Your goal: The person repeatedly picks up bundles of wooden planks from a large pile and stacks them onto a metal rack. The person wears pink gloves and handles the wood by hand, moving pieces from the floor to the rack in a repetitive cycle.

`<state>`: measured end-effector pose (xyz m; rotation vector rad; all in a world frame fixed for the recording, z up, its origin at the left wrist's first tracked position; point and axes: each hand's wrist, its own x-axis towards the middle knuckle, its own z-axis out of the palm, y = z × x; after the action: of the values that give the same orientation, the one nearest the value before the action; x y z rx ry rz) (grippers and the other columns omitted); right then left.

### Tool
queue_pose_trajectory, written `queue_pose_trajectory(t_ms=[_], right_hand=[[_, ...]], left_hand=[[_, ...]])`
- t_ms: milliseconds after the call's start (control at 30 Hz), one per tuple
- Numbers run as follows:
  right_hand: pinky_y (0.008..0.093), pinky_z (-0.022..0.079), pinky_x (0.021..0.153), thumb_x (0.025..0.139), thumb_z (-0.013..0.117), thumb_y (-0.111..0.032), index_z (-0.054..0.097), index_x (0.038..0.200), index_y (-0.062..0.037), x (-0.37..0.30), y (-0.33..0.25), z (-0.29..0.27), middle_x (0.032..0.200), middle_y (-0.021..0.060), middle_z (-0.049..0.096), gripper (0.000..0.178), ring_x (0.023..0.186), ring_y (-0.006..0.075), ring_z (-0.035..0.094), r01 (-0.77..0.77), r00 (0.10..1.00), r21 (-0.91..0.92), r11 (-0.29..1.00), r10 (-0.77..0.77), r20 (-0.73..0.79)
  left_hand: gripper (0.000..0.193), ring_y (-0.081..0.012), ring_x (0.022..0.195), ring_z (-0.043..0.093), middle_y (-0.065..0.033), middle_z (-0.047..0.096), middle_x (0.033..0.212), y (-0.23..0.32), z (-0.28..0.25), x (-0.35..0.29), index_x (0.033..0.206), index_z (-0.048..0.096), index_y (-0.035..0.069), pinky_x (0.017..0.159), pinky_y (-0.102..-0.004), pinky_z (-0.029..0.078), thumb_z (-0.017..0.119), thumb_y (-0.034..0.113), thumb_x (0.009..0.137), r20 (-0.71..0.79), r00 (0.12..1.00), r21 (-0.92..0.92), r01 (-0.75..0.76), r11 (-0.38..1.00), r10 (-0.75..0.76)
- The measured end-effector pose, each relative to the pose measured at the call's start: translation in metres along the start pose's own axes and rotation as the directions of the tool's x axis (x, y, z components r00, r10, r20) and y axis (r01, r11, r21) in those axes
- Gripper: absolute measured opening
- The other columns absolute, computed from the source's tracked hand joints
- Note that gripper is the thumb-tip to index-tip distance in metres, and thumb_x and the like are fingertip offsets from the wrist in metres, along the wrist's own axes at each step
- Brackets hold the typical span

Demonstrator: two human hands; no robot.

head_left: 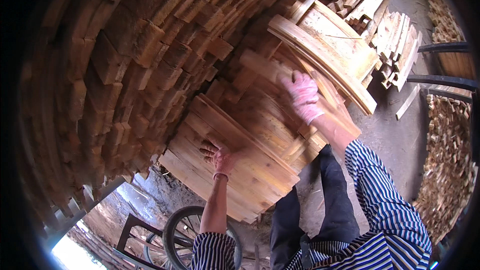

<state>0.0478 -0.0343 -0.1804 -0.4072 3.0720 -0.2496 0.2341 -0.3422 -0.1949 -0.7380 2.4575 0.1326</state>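
My left hand (220, 159), in a pinkish work glove, lies with its fingers spread on a layer of flat wooden planks (230, 170) laid side by side. Up and to the right, my right hand (303, 96), in a pink and white glove, has its fingers closed at the end of a short wooden board (261, 65). Motion smears that board a little, and the glove hides its near end. Beneath it are more loose boards (260, 112), some crossing one another.
A tall stack of cut lumber (135, 65) rises along the left. Long planks (325, 60) lie beyond my right hand, with wood piles (385, 40) behind. Dark metal bars (442, 80) and more stacked wood (447, 160) stand at right. A spoked wheel (185, 235) is at lower left.
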Motion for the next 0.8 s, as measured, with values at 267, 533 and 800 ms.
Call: queue_pose_trajectory(t_ms=[267, 533, 800], right_hand=[[0.0477, 0.049, 0.099, 0.099, 0.051, -0.045, 0.050, 0.147, -0.0205, -0.032, -0.137, -0.005, 0.137, 0.0227, 0.053, 0.054, 0.119, 0.0394, 0.057, 0.128, 0.923, 0.440, 0.889, -0.269, 0.275], [0.0487, 0.042, 0.107, 0.096, 0.059, -0.043, 0.045, 0.149, -0.0132, 0.060, 0.017, -0.062, 0.138, 0.0264, 0.051, 0.062, 0.130, 0.0401, 0.050, -0.064, 0.913, -0.009, 0.998, 0.063, 0.404], [0.0467, 0.052, 0.079, 0.091, 0.073, -0.033, 0.059, 0.130, -0.0086, 0.053, 0.101, -0.098, 0.108, 0.0218, 0.066, 0.048, 0.086, 0.0342, 0.064, -0.204, 0.959, 0.350, 0.914, 0.114, 0.261]], left_hand=[[0.149, -0.0618, 0.147, 0.004, -0.0392, -0.005, 0.161, -0.038, 0.033, 0.029, 0.159, -0.011, 0.001, 0.113, -0.0726, 0.017, 0.077, 0.076, 0.066, 0.101, 0.992, 0.014, -0.078, 0.997, 0.076], [0.148, -0.0539, 0.151, 0.002, -0.0363, -0.001, 0.163, 0.008, 0.001, 0.018, 0.160, -0.003, 0.002, 0.118, -0.0665, 0.013, 0.080, 0.075, 0.062, 0.470, 0.870, -0.219, -0.048, 0.974, 0.149], [0.151, -0.0510, 0.152, -0.002, -0.0362, -0.003, 0.163, 0.033, -0.035, -0.001, 0.161, -0.001, 0.004, 0.121, -0.0618, 0.007, 0.084, 0.073, 0.058, 0.205, 0.978, -0.012, 0.050, 0.999, -0.046]])
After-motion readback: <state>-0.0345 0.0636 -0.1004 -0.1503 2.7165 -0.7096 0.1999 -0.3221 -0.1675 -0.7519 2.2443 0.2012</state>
